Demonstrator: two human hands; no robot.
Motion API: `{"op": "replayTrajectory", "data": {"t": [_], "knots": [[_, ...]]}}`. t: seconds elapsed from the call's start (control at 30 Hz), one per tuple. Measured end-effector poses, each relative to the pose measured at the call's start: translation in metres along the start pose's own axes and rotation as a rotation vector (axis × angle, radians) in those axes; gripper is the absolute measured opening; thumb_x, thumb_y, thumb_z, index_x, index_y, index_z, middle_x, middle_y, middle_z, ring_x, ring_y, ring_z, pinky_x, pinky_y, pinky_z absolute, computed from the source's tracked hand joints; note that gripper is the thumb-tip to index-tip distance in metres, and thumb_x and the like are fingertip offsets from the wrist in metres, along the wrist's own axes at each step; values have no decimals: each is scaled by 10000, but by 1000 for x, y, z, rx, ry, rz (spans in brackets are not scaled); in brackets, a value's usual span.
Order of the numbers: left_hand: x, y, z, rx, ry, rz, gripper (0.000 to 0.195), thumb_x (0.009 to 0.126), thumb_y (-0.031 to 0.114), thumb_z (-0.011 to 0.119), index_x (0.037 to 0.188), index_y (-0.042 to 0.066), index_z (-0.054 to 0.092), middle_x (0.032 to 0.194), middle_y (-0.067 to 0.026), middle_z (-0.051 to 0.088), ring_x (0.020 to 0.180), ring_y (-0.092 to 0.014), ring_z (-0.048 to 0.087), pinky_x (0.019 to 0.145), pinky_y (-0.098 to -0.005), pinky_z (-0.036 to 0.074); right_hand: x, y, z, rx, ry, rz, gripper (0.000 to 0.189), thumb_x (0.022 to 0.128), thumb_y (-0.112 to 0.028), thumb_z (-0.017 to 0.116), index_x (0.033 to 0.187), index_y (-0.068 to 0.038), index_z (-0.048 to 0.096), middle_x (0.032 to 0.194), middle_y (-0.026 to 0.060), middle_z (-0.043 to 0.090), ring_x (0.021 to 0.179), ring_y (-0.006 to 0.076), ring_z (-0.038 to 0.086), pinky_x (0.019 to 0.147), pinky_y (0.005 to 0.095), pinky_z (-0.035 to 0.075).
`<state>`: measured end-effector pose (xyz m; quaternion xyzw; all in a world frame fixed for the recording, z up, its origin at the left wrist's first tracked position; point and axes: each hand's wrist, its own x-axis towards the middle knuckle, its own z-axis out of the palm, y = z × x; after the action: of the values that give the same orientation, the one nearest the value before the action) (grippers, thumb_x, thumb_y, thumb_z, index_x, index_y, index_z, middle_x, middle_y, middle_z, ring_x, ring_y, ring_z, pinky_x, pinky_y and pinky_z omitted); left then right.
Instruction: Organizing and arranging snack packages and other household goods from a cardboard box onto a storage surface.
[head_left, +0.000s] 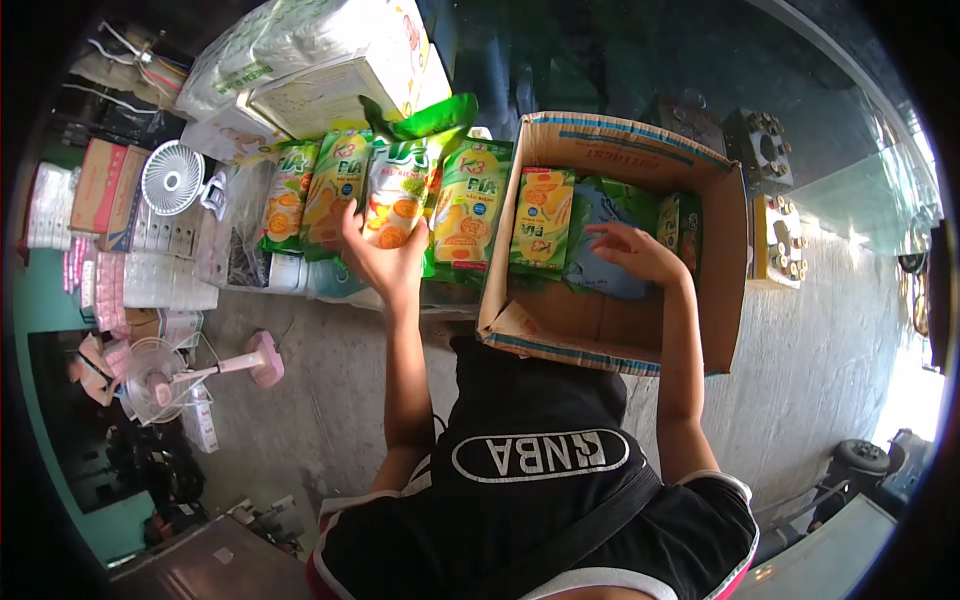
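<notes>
My left hand (390, 259) grips the lower part of a green and white plastic pouch of pia cakes (396, 187), thumb on its right side. The pouch's shiny green top end is bent over. Other green and yellow cake packs (471, 202) stand in a row on both sides of it. My right hand (641, 253) reaches into an open cardboard box (600, 349), its fingers apart and holding nothing visible. Beneath these fingers lies a blue-grey plastic bag (600, 259). A green cake pack (541, 217) leans inside the box's left wall; another small pack (677, 225) is at its right.
Large wrapped packages (300, 60) are stacked behind the cake row. A small white fan (173, 177) stands at the left, and a pink-based floor fan (225, 367) is below it. Bottle crates (778, 240) are right of the box. A counter corner (217, 555) shows at lower left.
</notes>
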<state>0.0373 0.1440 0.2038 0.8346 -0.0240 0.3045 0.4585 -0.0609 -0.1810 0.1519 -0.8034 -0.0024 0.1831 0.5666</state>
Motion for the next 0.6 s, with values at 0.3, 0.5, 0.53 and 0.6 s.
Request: {"op": "replayTrajectory", "data": {"t": [0.3,0.5,0.53,0.6], "knots": [[-47,80,38,-359,-422,116,624,603,135,757,1126,28,433,1038,-159,515,937,-297,526,822,-374,423,27,-66,88,425,443,-499,1082,731,-174,711,1370,-107,-159,1442,154,16,1281,252,225,998,381,288],[-115,97,51,-156,-1044,532,785,695,264,676,1329,83,249,1361,-288,155,1233,-469,210,1006,-530,201,-6,-20,61,953,937,-218,487,723,-47,688,1122,-39,409,957,80,581,830,163,590,706,268,499],[-121,95,53,-198,-1120,560,770,700,264,674,1323,85,257,1362,-289,158,1234,-465,218,1006,-511,215,-18,-11,56,910,945,-243,477,728,-53,686,1121,-37,416,956,86,587,832,165,593,709,277,499],[-132,89,56,-288,-1206,608,748,711,264,670,1307,68,264,1350,-290,200,1225,-445,260,1005,-455,249,-41,10,49,928,872,-107,462,738,-68,682,1123,-34,428,963,91,591,833,170,598,713,286,499]]}}
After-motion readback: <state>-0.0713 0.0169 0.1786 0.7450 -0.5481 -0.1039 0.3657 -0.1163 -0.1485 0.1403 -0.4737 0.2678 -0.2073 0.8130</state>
